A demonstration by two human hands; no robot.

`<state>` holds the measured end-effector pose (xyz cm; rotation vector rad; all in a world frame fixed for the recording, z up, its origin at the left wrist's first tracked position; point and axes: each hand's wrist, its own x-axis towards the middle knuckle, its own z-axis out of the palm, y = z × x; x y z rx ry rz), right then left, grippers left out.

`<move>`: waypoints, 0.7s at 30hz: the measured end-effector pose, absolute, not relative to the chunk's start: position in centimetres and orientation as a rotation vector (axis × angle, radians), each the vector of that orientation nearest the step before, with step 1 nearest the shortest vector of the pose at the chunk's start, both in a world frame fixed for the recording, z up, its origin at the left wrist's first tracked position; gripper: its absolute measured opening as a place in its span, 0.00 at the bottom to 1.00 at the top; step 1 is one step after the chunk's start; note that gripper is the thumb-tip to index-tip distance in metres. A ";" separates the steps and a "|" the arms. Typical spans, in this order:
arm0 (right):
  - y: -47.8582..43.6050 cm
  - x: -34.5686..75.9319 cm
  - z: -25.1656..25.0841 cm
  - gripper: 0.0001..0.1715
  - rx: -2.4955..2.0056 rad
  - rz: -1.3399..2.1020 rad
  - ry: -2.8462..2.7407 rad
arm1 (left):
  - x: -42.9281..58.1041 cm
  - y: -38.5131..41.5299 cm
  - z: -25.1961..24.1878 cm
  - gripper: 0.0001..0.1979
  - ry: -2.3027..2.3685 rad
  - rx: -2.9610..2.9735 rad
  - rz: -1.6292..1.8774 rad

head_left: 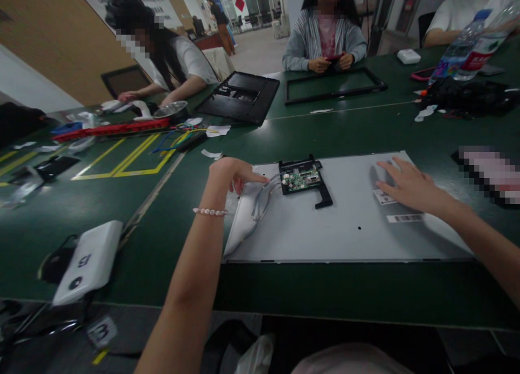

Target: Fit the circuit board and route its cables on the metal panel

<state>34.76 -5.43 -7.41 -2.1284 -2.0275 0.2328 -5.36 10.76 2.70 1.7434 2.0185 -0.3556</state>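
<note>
A flat display panel (341, 238) lies with its pale metal back up on the green table. On it sits a green circuit board (300, 180) in a black plastic bracket (324, 195). Grey cables (262, 203) run from the board down the panel's left side. My left hand (239, 174) is at the panel's upper left edge, its index finger stretched out by the cables; its other fingers curl below and are partly hidden. Over the panel's right part, my right hand (410, 187) has its fingers spread near a white label (384, 197). Whether its fingertips touch the surface I cannot tell.
A black back cover (244, 98) and a black frame (333, 92) lie across the table. At left are a white device (91, 260) and a red strip (117, 129). Bottles (459, 49) and a phone (493, 174) are at right. Other people sit around the table.
</note>
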 end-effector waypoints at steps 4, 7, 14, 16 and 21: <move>-5.5 34.9 -7.3 0.38 -2.220 0.144 -2.071 | -5.4 10.9 3.3 0.33 1.611 1.734 -0.879; -5.5 35.1 -7.3 0.38 -2.255 0.111 -2.089 | -5.2 11.0 3.6 0.35 1.528 1.787 -0.926; -5.9 34.9 -7.0 0.36 -2.248 0.035 -2.130 | -5.1 10.9 3.5 0.35 1.449 1.886 -0.977; -6.1 34.8 -6.9 0.36 -2.254 0.009 -2.120 | -5.5 10.9 3.3 0.35 1.408 1.946 -0.940; -6.2 34.7 -6.8 0.35 -2.267 -0.046 -2.100 | -6.2 10.7 3.1 0.33 1.306 2.088 -0.853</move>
